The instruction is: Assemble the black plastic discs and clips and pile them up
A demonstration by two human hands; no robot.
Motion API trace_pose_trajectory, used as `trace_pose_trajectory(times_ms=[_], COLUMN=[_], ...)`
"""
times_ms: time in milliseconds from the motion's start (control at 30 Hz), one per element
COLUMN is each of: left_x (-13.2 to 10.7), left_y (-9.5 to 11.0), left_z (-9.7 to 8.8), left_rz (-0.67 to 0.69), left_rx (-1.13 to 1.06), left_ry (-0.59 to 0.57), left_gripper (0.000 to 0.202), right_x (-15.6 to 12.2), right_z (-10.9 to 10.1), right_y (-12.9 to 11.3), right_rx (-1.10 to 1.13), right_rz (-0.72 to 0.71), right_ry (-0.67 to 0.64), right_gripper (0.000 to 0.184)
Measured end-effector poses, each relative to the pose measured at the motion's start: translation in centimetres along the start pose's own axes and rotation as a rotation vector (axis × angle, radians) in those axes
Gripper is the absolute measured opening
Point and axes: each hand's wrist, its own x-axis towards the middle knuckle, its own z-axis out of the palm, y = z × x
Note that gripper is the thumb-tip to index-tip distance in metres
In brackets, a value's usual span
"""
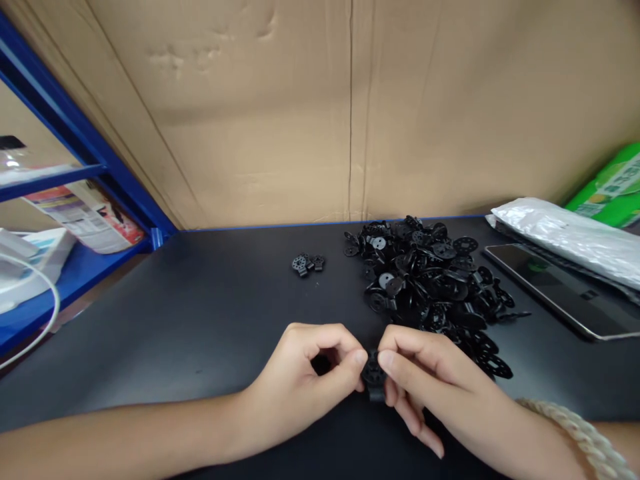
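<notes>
Between my two hands, near the front of the black table, is a small round black plastic clip (374,375) with holes in its disc and a tab at the bottom. My left hand (320,373) pinches its left edge between thumb and forefinger. On the opposite edge, my right hand (430,373) pinches it the same way, its lower fingers loosely curled. Just beyond my right hand lies a large heap of similar black plastic clips (425,273), with a few grey discs among them. A little group of clips (307,263) sits apart, left of the heap.
A tablet or phone with a dark screen (565,287) lies at the right, beside a silvery-white plastic package (575,233) and a green packet (610,187). Cardboard (260,120) stands behind the table (210,300). At the left, a blue shelf (85,267) holds a labelled container and a white cable.
</notes>
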Motion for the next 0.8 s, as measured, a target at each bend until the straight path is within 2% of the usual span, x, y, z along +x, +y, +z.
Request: trace_pose_trajectory(times_ms=[100,167,267,400,533,700,800], left_x=[0.6,1.5,3.3,5.1,5.6,5.3,4.5], left_y=[-0.2,-0.8,-2.5,-5.1,-6.2,-6.2,-5.2], left_z=[-0.9,-2.2,-5.0,-7.6,-7.7,-7.0,-5.8], left_rz=[0.045,0.080,0.067,0.030,0.068,0.154,0.241], left_rx=[0.025,0.098,0.304,0.412,0.508,0.588,0.603], left_ry=[0.041,0.116,0.288,0.346,0.364,0.450,0.380], left_gripper=[0.023,0.025,0.029,0.029,0.011,0.011,0.011], right_x=[0.0,0.0,-0.2,-0.3,-0.2,-0.6,-0.8], right_z=[0.2,0.4,0.5,0.4,0.3,0.5,0.6], right_y=[-0.5,-0.9,-1.3,-1.3,-1.3,-1.8,-2.0], right_rx=[0.028,0.038,0.037,0.012,-0.037,-0.148,-0.274], right_rz=[0.025,0.033,0.036,0.041,0.038,0.070,0.031], right_ry=[-0.008,0.000,-0.006,-0.048,-0.069,-0.076,-0.065], right_gripper=[0.035,0.033,0.032,0.034,0.036,0.036,0.031])
